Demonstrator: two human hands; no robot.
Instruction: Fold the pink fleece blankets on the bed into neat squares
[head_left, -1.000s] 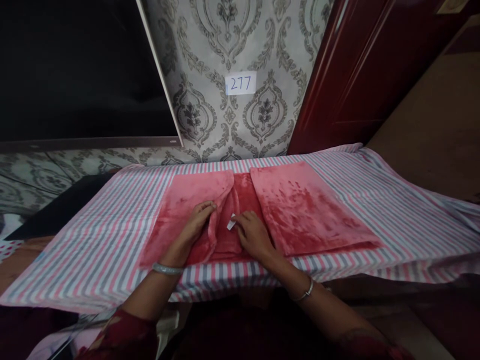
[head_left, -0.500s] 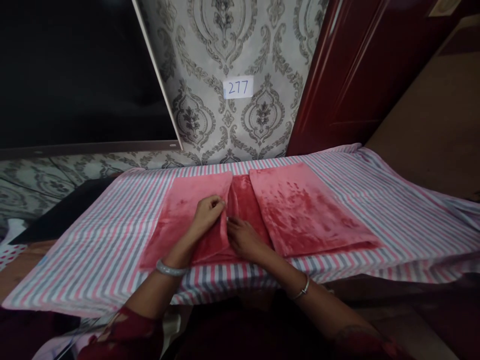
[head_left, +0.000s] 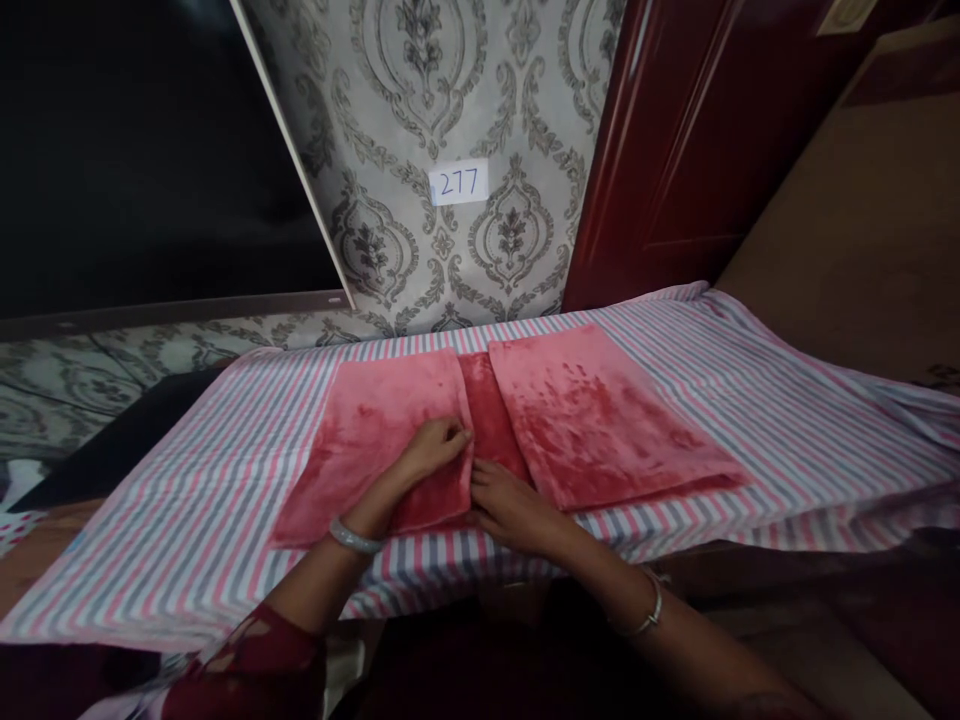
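Observation:
A pink plush cloth point(head_left: 600, 420) lies on the striped sheet point(head_left: 787, 440), both of its sides folded in toward a narrow strip in the middle. My left hand point(head_left: 435, 450) pinches the inner edge of the left flap point(head_left: 367, 440), fingers closed on the fabric. My right hand point(head_left: 506, 505) rests at the near end of the middle strip, beside the left flap's edge; its fingers touch the cloth, and I cannot tell whether they grip it. A bangle sits on each wrist.
A patterned wall with a paper label reading 277 point(head_left: 458, 183) stands behind the table. A dark screen point(head_left: 135, 150) fills the upper left, a dark red door point(head_left: 720, 130) the upper right. The sheet hangs over the table's near edge.
My left hand has drawn the left flap's edge toward the middle, so it now lies flatter. The white tag by my right hand is no longer visible. My right hand moved nearer.

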